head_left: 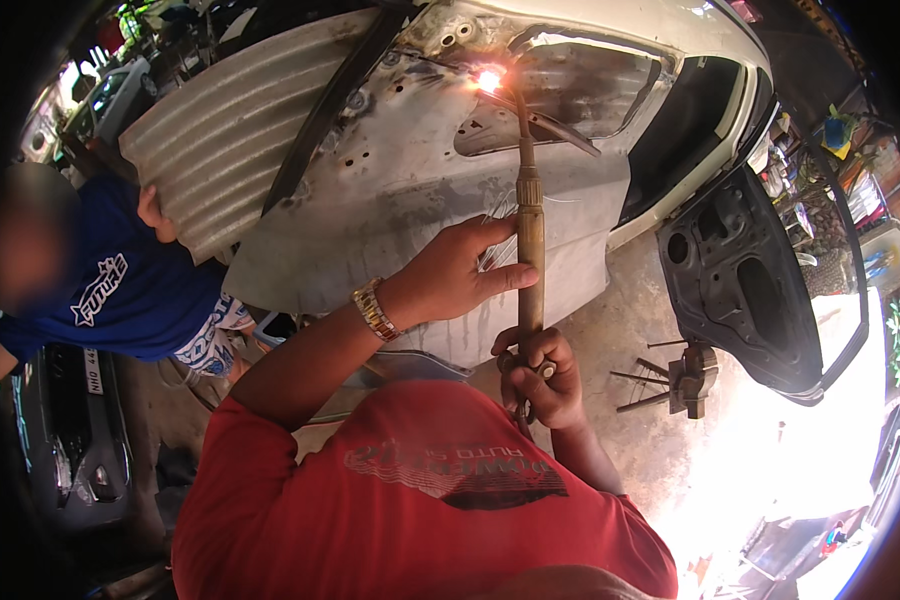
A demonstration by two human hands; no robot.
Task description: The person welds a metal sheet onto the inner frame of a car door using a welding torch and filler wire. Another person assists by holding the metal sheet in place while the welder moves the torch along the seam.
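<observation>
A brass gas welding torch (531, 240) points away from me, its thin bent tip ending in a bright glow on the car's bare metal side panel (400, 190). My right hand (545, 375) is wrapped around the torch's rear end, at the valve knobs. Farther up the handle, my left hand (450, 265) grips the barrel, its thumb across the front and its fingers partly behind. Thin pale wires show behind the left fingers; whether they are held there I cannot tell. The panel around the glow is scorched, next to a window opening (595, 90).
At left, another person in a blue shirt (150, 270) has a hand on a corrugated metal sheet (260, 120) leaning by the car. A dark door panel (745, 280) stands at right, near a metal stand with rods (688, 380). A black bumper (80, 430) lies lower left.
</observation>
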